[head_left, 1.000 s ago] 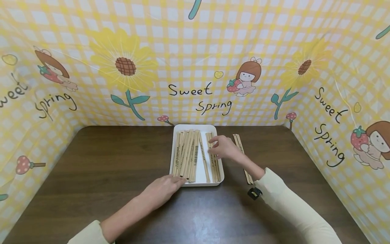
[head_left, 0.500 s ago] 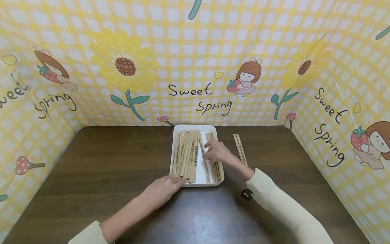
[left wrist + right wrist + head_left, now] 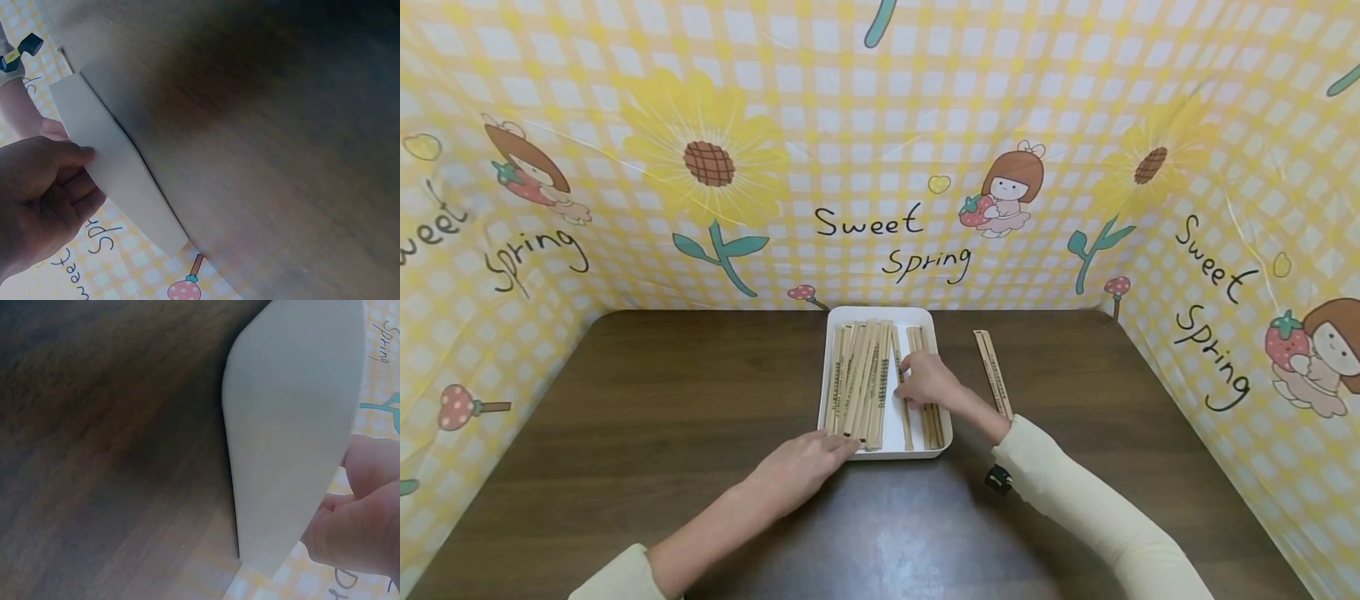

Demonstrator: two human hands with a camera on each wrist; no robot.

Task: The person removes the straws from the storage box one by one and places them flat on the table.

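Only the head view shows the right hand (image 3: 928, 380) pinching 1 stick (image 3: 907, 427), only the left wrist view the left hand (image 3: 44, 197) gripping the tray (image 3: 122, 162) with thumb (image 3: 78, 154) outside.

Plain cream sleeves (image 3: 1093, 496) — lightly creased, bare hands (image 3: 795, 473), small black wrist-worn device (image 3: 998, 480) — yellow-marked

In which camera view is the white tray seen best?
The head view, because it looks into the white tray from above and shows most of it. The left wrist and right wrist views show only part of its outer wall.
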